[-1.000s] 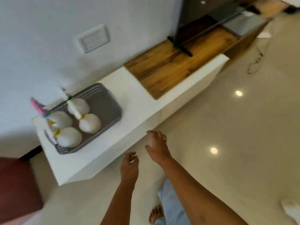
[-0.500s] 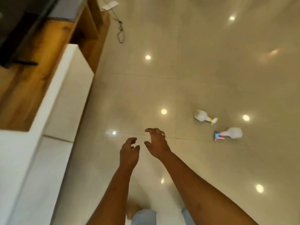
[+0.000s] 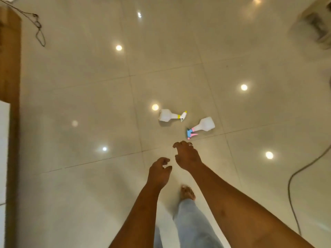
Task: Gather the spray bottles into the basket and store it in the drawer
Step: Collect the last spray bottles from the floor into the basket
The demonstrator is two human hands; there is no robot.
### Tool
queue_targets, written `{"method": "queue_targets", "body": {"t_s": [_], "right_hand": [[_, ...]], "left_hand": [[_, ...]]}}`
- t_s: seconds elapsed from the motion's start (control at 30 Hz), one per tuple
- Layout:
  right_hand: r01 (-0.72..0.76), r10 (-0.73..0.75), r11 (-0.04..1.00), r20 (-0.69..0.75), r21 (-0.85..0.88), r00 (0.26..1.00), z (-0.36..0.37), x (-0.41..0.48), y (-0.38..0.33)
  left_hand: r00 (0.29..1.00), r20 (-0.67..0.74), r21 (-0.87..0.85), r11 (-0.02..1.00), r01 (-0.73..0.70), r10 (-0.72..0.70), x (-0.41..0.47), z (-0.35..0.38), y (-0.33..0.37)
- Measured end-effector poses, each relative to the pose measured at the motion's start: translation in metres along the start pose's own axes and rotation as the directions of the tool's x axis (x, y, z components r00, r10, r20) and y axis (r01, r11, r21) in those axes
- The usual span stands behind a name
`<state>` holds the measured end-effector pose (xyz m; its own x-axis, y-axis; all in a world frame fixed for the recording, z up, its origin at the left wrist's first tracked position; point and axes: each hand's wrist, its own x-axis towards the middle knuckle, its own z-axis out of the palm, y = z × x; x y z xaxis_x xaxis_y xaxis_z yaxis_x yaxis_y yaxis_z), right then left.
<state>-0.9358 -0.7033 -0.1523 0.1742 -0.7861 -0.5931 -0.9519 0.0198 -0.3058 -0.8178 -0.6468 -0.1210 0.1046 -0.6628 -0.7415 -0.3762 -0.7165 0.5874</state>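
Bottles are seen nearer than half a second ago. Pink bottle is laid on floor, nozzle toward right hand, the nearer one. Yellow bottle is laid crosswise just beside. Left hand is held further back. Both hands are loosely curled; nothing is held.

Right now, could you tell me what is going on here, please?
Two spray bottles lie on their sides on the tiled floor: the yellow-nozzle bottle and the pink-nozzle bottle. A person holds out the left hand and the right hand toward them, both empty with fingers loosely curled. Neither bottle is touched yet; no basket is in view.
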Motion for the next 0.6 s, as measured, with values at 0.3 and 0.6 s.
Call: {"method": "queue_targets", "body": {"t_s": [0.3, 0.6], "right_hand": [[-0.061, 0.063, 0.967, -0.002, -0.249, 0.998, 0.015, 0.103, 0.120], [-0.003, -0.003, 0.879, -0.013, -0.477, 1.000, 0.097, 0.253, 0.200]], "left_hand": [[0.997, 0.063, 0.132, 0.990, -0.051, 0.043, 0.127, 0.079, 0.031], [0.995, 0.101, 0.176, 0.984, -0.011, -0.006, 0.271, 0.123, -0.024]]}}
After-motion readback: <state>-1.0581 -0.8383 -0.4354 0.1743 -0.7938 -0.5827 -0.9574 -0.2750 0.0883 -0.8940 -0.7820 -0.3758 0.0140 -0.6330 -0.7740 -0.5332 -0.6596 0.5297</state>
